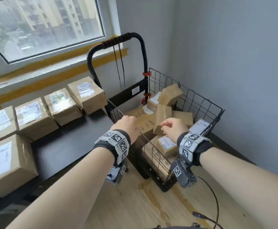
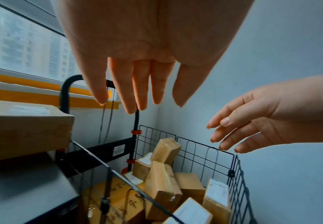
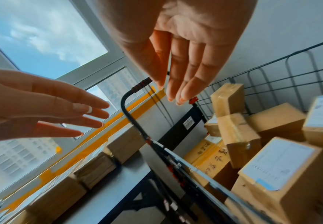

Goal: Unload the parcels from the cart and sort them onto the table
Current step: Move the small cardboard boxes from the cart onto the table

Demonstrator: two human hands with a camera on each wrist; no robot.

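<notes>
A black wire cart point(image 1: 201, 103) stands in the room's corner, piled with several brown cardboard parcels. One long parcel point(image 1: 162, 119) leans upright in the middle of the pile point(image 2: 162, 189) point(image 3: 239, 136). My left hand point(image 1: 126, 124) hovers over the cart's near left rim, fingers straight and empty point(image 2: 135, 84). My right hand point(image 1: 173, 126) hangs just above the leaning parcel's near end, fingers relaxed, holding nothing point(image 3: 176, 72). Several labelled parcels point(image 1: 34, 118) sit in rows on the dark table point(image 1: 72, 142) to the left.
The cart's black handle point(image 1: 118, 42) rises at its far side below the window. Grey walls close in behind and to the right. A flat parcel with handwriting point(image 1: 144, 123) lies under the pile. A black cable point(image 1: 214, 199) trails over the wooden floor.
</notes>
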